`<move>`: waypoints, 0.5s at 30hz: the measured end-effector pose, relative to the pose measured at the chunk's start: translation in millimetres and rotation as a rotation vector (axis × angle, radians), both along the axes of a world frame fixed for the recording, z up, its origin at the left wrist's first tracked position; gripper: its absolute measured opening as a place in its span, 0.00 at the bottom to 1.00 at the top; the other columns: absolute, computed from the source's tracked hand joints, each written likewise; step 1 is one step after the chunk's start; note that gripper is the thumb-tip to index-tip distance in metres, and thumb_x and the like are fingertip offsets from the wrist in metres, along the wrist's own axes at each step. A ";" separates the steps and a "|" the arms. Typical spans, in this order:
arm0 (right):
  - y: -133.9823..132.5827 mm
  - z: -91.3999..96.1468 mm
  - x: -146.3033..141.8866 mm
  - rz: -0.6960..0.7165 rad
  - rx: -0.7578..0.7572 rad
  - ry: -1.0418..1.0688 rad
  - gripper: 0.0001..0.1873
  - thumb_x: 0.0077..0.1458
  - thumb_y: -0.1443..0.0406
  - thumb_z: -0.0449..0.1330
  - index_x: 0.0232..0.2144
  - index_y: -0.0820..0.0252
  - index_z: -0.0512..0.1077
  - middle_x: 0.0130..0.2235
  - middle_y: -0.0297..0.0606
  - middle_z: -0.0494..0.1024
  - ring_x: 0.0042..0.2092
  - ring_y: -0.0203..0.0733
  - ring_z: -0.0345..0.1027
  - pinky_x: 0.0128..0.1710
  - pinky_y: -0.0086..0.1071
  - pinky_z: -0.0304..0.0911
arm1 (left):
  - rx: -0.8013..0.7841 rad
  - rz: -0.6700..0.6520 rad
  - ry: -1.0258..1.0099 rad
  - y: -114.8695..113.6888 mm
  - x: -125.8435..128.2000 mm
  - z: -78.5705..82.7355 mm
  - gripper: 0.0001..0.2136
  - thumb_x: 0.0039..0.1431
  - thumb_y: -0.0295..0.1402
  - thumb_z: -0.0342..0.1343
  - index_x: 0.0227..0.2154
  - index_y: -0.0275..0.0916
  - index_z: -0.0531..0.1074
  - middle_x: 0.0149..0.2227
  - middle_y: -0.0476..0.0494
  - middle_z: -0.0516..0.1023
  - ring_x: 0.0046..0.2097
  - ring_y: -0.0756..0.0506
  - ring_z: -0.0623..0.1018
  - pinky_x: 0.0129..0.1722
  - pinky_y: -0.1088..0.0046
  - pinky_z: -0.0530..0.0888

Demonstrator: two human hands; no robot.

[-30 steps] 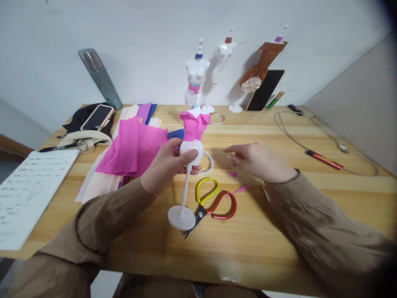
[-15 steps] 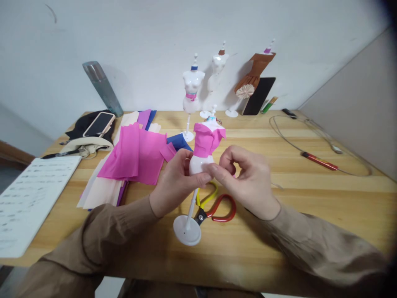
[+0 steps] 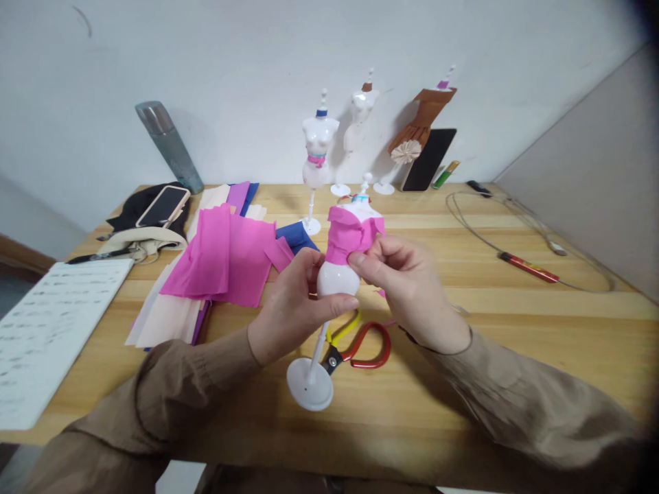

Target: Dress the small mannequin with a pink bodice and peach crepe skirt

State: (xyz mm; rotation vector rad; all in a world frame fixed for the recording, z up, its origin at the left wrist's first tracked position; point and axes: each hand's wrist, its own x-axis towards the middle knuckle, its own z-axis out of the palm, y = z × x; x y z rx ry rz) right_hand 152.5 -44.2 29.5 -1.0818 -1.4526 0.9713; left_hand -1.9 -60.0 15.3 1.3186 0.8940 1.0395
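A small white doll dress form (image 3: 338,280) on a thin stand leans slightly in front of me, its round base low over the table. Pink crepe paper (image 3: 344,237) wraps its chest and waist. My left hand (image 3: 298,302) is closed around the hip part, thumb across the front. At the right side of the waist, my right hand (image 3: 412,285) pinches the edge of the pink paper between thumb and fingers. Behind the stand lie scissors (image 3: 371,346) with one yellow and one red handle; their blades are mostly hidden.
Pink crepe paper sheets (image 3: 250,264) lie on other coloured sheets at left, near a printed page (image 3: 62,329) and a phone (image 3: 163,207). More dress forms (image 3: 320,137) stand by the wall, with a spray can (image 3: 169,147) at back left. A red-handled cable tool (image 3: 528,267) lies right.
My right hand has moved up from the hip to the waist and now pinches the pink paper. The dress form's top has tilted a little to the right.
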 end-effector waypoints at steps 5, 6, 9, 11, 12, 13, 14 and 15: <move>1.3 -2.1 3.1 0.116 -0.071 0.096 0.20 0.49 0.56 0.62 0.16 0.59 0.60 0.18 0.27 0.58 0.21 0.30 0.49 0.21 0.28 0.47 | -0.085 -0.056 -0.096 2.3 -0.5 -0.9 0.18 0.46 0.35 0.66 0.34 0.38 0.61 0.32 0.51 0.71 0.32 0.51 0.74 0.32 0.73 0.72; 1.1 -2.3 3.4 0.132 -0.064 0.099 0.19 0.50 0.55 0.61 0.17 0.59 0.60 0.18 0.27 0.58 0.21 0.30 0.49 0.21 0.28 0.47 | -0.098 -0.065 -0.113 2.5 -0.5 -1.0 0.18 0.47 0.35 0.65 0.34 0.38 0.62 0.32 0.51 0.72 0.32 0.50 0.74 0.32 0.72 0.73; 1.4 -3.9 3.6 0.121 -0.056 0.055 0.19 0.50 0.56 0.61 0.17 0.59 0.60 0.18 0.27 0.58 0.22 0.30 0.49 0.22 0.29 0.48 | -0.086 -0.049 -0.098 2.3 -0.4 -1.0 0.19 0.45 0.34 0.67 0.34 0.39 0.62 0.31 0.51 0.71 0.31 0.50 0.74 0.31 0.74 0.72; 2.3 -5.8 3.9 0.123 -0.055 0.045 0.20 0.50 0.56 0.61 0.16 0.59 0.60 0.18 0.27 0.57 0.21 0.30 0.49 0.21 0.29 0.47 | -0.073 -0.046 -0.089 2.3 -0.7 -1.1 0.19 0.45 0.35 0.67 0.34 0.38 0.62 0.31 0.51 0.71 0.32 0.51 0.73 0.31 0.74 0.72; 2.7 -6.8 4.3 0.137 -0.045 0.059 0.20 0.51 0.56 0.61 0.16 0.59 0.59 0.18 0.27 0.57 0.21 0.30 0.48 0.21 0.29 0.47 | -0.072 -0.046 -0.093 2.6 -1.0 -1.1 0.19 0.45 0.35 0.67 0.34 0.38 0.62 0.32 0.51 0.71 0.32 0.51 0.73 0.32 0.74 0.72; 2.8 -7.5 4.9 0.151 -0.026 0.078 0.20 0.52 0.55 0.60 0.16 0.59 0.59 0.18 0.27 0.57 0.21 0.30 0.48 0.21 0.29 0.47 | -0.073 -0.042 -0.102 3.0 -1.3 -1.1 0.19 0.45 0.35 0.67 0.34 0.38 0.62 0.33 0.50 0.71 0.33 0.50 0.73 0.33 0.73 0.72; 2.4 -8.0 5.5 0.155 -0.005 0.087 0.20 0.53 0.55 0.59 0.17 0.59 0.60 0.18 0.27 0.57 0.22 0.30 0.49 0.22 0.29 0.47 | -0.077 -0.036 -0.110 3.4 -1.6 -1.0 0.19 0.46 0.36 0.66 0.35 0.38 0.62 0.34 0.50 0.71 0.34 0.50 0.73 0.34 0.72 0.72; 1.4 -8.0 6.0 0.152 0.013 0.080 0.20 0.55 0.55 0.58 0.18 0.59 0.61 0.19 0.27 0.58 0.22 0.31 0.50 0.22 0.29 0.48 | -0.076 -0.023 -0.109 3.9 -1.9 -0.7 0.20 0.45 0.36 0.66 0.35 0.38 0.61 0.34 0.49 0.71 0.35 0.50 0.74 0.35 0.71 0.72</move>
